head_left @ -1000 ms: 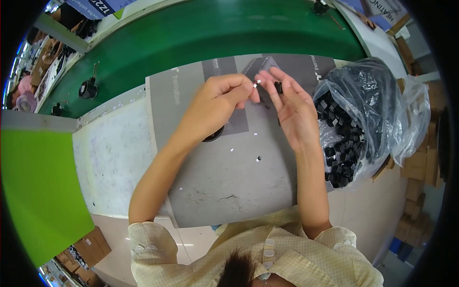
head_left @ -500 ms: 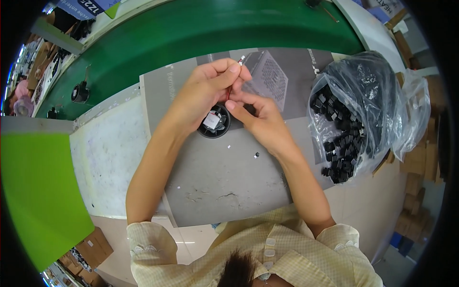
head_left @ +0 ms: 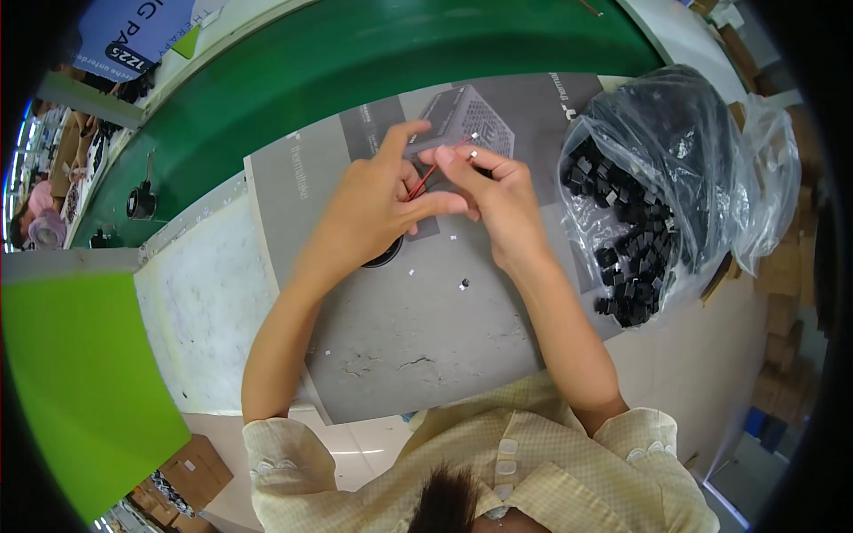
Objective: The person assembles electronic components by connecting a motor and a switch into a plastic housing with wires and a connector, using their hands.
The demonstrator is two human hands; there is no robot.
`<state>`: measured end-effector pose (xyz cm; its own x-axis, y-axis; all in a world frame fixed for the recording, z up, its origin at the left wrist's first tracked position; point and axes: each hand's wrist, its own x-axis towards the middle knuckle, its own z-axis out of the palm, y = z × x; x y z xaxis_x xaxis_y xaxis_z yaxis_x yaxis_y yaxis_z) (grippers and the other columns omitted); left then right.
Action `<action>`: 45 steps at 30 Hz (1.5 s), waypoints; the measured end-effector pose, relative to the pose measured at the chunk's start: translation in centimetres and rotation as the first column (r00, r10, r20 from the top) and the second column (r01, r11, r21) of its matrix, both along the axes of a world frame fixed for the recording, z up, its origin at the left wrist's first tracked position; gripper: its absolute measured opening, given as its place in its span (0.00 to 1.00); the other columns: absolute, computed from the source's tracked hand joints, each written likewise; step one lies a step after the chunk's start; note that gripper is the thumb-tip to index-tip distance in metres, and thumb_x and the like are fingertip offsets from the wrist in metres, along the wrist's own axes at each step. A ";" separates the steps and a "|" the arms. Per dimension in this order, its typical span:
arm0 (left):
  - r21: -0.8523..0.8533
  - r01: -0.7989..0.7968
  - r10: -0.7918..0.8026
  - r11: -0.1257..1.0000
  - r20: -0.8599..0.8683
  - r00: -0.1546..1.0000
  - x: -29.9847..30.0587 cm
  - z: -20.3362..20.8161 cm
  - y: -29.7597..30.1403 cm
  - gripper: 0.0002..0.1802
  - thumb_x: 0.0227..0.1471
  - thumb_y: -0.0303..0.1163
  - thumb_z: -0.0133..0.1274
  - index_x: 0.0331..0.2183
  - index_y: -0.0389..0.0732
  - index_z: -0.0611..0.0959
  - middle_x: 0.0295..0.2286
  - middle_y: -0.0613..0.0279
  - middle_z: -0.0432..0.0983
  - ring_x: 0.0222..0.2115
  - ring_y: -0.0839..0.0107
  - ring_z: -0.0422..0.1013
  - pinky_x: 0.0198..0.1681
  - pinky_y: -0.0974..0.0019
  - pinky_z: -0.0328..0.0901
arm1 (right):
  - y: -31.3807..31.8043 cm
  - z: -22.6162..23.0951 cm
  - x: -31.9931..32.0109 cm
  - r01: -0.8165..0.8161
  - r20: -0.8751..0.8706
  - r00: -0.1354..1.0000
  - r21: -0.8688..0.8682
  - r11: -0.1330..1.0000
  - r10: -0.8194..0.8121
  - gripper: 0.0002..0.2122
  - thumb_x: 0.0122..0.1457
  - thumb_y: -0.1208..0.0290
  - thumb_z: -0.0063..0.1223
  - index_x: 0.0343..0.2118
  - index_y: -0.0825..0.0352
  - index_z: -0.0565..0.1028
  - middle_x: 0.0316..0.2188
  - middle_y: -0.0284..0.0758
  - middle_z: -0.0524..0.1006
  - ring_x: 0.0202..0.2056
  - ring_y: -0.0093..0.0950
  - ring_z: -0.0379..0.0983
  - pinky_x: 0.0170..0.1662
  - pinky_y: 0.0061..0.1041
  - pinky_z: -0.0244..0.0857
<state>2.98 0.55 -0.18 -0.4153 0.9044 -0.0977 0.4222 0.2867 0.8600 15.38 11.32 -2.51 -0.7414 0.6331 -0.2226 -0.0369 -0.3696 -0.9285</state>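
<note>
My right hand [head_left: 502,191] is closed in a pinch on thin red wires [head_left: 426,180], with small white plugs [head_left: 474,155] showing past its fingertips. Close beside it, my left hand [head_left: 373,200] has thumb and index finger spread wide. Its other fingers curl near the wires; whether they touch them is unclear. Under the left hand, the rim of a round black part [head_left: 386,258] shows on the grey printed board [head_left: 426,329], and the rest of that part is covered. A tiny black piece [head_left: 465,283] and several white specks lie nearer to me.
At the right, a clear plastic bag [head_left: 689,169] spills many small black pieces [head_left: 635,258] onto the board. A green surface [head_left: 355,53] runs along the far side, with another round black part [head_left: 142,202] at its left. Cardboard boxes [head_left: 197,471] stand at lower left.
My left thumb and index finger have let go of the wire end and spread apart. My right hand now pinches the wires higher up. The left hand has come over the round black part.
</note>
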 end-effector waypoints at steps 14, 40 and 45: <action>0.174 0.004 -0.078 0.985 0.417 0.906 0.1 0.3 0.4 0.10 0.61 0.32 0.54 0.37 0.33 0.81 0.24 0.64 0.78 0.22 0.79 0.70 0.28 0.72 0.65 | 1.3 0.4 0.5 -0.077 -0.019 0.996 0.191 0.979 0.083 0.12 0.62 0.66 0.59 0.42 0.69 0.75 0.19 0.26 0.73 0.23 0.13 0.63 0.27 0.16 0.54; 0.074 -0.025 0.015 0.997 0.125 0.992 0.0 0.1 0.3 0.09 0.57 0.34 0.59 0.33 0.37 0.86 0.17 0.69 0.73 0.18 0.81 0.64 0.22 0.71 0.58 | 1.5 -0.3 0.6 -0.061 0.018 0.998 0.216 0.975 0.059 0.10 0.63 0.67 0.57 0.41 0.68 0.74 0.19 0.27 0.77 0.23 0.13 0.67 0.28 0.17 0.57; 0.140 0.106 -0.063 0.984 -0.276 0.959 0.2 -0.1 0.4 0.10 0.56 0.32 0.61 0.33 0.34 0.87 0.22 0.65 0.80 0.22 0.81 0.70 0.25 0.73 0.63 | 1.5 0.0 0.5 -0.008 0.076 0.997 0.240 0.971 -0.011 0.12 0.66 0.62 0.53 0.42 0.67 0.74 0.20 0.25 0.74 0.22 0.11 0.62 0.26 0.15 0.50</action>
<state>3.19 0.90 -0.28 -0.3285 0.9327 0.1487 0.6612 0.1146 0.7414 15.84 12.79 -2.50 -0.7271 0.6760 -0.1193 0.0367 -0.1353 -0.9901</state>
